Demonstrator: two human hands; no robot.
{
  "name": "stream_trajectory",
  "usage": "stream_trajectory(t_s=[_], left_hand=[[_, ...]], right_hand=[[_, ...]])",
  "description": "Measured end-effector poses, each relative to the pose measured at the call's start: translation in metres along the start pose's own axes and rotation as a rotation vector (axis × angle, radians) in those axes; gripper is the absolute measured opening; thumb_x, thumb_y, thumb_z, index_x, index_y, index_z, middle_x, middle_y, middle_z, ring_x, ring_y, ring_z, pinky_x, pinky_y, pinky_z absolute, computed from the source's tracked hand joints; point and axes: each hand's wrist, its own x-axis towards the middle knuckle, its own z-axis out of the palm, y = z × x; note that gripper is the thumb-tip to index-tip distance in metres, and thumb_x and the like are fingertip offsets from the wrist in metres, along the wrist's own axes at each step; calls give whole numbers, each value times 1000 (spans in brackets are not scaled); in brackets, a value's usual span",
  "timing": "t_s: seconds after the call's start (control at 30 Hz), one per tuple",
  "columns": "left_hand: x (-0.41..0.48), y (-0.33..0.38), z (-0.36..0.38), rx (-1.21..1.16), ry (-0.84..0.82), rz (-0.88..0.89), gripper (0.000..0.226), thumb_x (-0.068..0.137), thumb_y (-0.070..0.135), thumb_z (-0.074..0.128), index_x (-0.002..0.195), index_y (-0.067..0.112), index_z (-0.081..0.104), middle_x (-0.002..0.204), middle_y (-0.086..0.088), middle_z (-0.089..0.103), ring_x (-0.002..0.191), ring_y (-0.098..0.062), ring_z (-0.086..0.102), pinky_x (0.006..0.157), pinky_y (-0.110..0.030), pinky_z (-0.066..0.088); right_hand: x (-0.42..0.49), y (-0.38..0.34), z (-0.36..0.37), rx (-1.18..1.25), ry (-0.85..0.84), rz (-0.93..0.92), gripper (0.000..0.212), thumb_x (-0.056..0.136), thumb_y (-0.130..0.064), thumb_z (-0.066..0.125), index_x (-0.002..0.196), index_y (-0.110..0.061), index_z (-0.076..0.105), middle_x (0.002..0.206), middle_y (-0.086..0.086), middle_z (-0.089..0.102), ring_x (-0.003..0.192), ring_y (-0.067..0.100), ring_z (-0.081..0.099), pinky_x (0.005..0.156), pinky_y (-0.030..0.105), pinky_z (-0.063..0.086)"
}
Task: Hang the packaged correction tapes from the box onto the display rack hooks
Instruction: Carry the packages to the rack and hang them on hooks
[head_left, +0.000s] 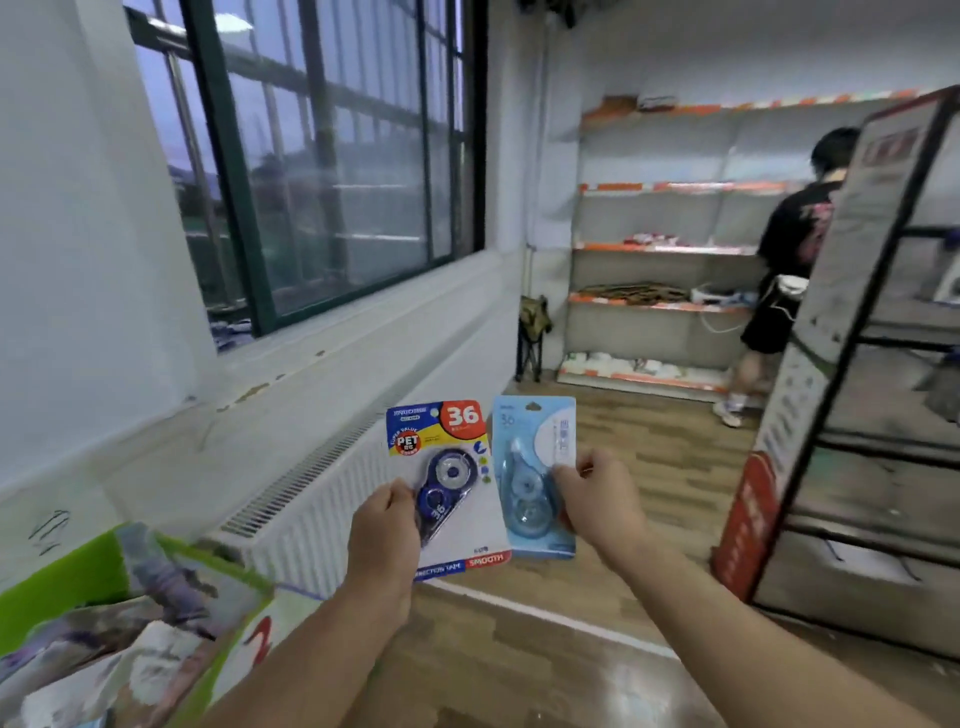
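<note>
Head view, left hand (387, 525) pinching dark-blue correction tape pack (447, 483), right hand (597, 501) pinching light-blue pack (535, 478)

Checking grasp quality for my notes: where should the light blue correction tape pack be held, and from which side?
Pinch the flat card margin at the right edge of the light blue pack, coming from the right, as the right hand does. The pack is upright, its bulging blister fills the centre-left, and the hang hole on top is left free for a hook.

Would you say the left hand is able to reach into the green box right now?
Probably, since nothing blocks the green box near it, but the left hand already grips the dark blue pack.
</note>
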Motion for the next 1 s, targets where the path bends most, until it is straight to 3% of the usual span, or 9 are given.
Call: stream_trajectory(t_s=[0.1,0.2,0.4,0.53,0.63,0.8,1.0], left_hand=[[-28,13,69,-23,-162,2,31,99,24,42,76,8,56,84,-19,67,76,-32,65,65,-42,52],[-63,24,142,-18,-305,32,30,101,26,40,83,9,58,80,-13,68,66,-25,66,55,-29,50],[-148,30,311,-31,-509,35,34,95,33,45,78,9,62,81,-14,70,77,-33,66,73,-45,56],[-220,36,415,-72,-656,26,33,99,22,42,71,10,54,78,-16,63,72,-27,56,63,-37,45],[-263,42,477,-94,-746,36,32,100,20,40,73,9,54,77,-14,63,71,-25,56,59,-30,42],[-309,50,559,-72,-867,82,32,101,22,39,82,3,56,79,-16,65,68,-27,58,59,-29,42],[-322,48,650,-38,-940,66,33,101,23,39,78,6,55,79,-17,67,64,-26,60,58,-29,45]], right_hand=[[4,27,-74,-2,124,49,13,84,-25,57,77,-18,48,77,3,63,76,28,63,69,43,51],[6,59,-153,-51,227,71,12,86,-26,56,80,-15,55,79,3,66,78,27,65,68,39,51],[4,139,-328,-106,395,129,19,88,-26,55,72,-15,58,76,1,66,76,25,64,70,41,54],[-2,184,-445,-152,519,165,21,89,-25,56,71,-16,54,71,-2,61,76,25,61,66,33,47],[-9,216,-517,-135,610,210,21,86,-27,57,72,-11,58,70,4,64,75,32,64,70,40,53],[-9,254,-601,-104,731,261,21,86,-27,59,75,-9,59,69,3,63,70,30,62,68,40,52],[18,295,-654,-61,785,314,20,87,-25,59,76,-8,59,67,3,61,58,23,53,58,35,45]])
